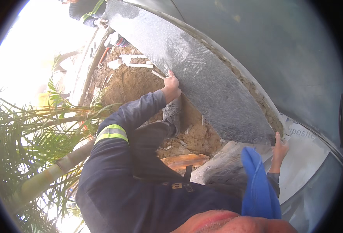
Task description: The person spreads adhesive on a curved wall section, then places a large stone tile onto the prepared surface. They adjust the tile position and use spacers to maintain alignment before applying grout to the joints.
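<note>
From 1 to 3 o'clock spreads a smooth grey-green wall point(292, 50), and along its pale curved rim lies a long grey stone slab point(214, 87), running from 11 o'clock down to a corner near 3:30. Its curved far edge follows a rough, crumbly mortar-like band point(245, 79), presumably because it is cut to that arc; whether it rests there is unclear. The person's left hand point(171, 88), just above centre, grips the near edge, while the right hand point(280, 149), near 4 o'clock, grips the corner, thumb uppermost and fingers hidden; a co-worker's hand point(101, 23) is at the 11 o'clock end, likely sharing the load of a piece too long for one pair. The slab's face looks granite-like, finely speckled, with paler smears. Feathery palm fronds point(27, 128) fill 9 o'clock, loose brown soil point(128, 87) lies toward 10:30, and a soft blue cloth point(259, 190) hangs near 4:30. Smaller still are a round bucket point(119, 40) at 11 and thin, straight white strips point(139, 65) nearby.
</note>
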Demonstrator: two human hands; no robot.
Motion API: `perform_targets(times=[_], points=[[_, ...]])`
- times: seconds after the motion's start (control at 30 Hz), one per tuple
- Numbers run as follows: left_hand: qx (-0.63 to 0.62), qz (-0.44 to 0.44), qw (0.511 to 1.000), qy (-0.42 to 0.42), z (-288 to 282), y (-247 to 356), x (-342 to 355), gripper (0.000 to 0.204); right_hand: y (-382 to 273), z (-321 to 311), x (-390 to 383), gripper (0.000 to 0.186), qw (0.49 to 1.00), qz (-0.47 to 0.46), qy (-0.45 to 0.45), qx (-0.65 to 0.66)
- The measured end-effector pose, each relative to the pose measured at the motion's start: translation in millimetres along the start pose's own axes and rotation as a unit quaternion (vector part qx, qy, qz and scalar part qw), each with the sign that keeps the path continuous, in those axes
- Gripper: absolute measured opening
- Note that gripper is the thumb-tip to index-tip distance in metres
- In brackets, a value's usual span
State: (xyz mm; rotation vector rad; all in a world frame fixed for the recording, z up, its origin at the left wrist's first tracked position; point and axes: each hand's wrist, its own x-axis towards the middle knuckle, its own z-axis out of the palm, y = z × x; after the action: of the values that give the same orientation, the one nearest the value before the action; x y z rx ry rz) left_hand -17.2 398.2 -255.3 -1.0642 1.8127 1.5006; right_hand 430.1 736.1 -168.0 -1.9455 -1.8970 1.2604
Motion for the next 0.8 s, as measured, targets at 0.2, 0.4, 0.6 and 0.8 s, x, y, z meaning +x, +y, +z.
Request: perform_targets(times=[0.2, 0.4, 0.6, 0.8], points=[[0.013, 0.015, 1.000, 0.010, 22, -4, -32, 0.080, -7, -17, 6, 0.064, 0.999, -0.018, 0.031, 0.003], [-0.006, 0.000, 1.000, 0.015, 53, -17, -32, 0.083, 6, -41, 47, 0.069, 0.996, -0.073, 0.008, -0.047], [-0.004, 0.017, 1.000, -0.018, 69, -24, -31, 0.083, 23, -43, 88, 0.073, 0.973, -0.193, 0.046, -0.117], [0.062, 0.052, 0.996, -0.043, 65, -32, -19, 0.082, 34, -38, 102, 0.086, 0.998, -0.043, -0.027, 0.021]])
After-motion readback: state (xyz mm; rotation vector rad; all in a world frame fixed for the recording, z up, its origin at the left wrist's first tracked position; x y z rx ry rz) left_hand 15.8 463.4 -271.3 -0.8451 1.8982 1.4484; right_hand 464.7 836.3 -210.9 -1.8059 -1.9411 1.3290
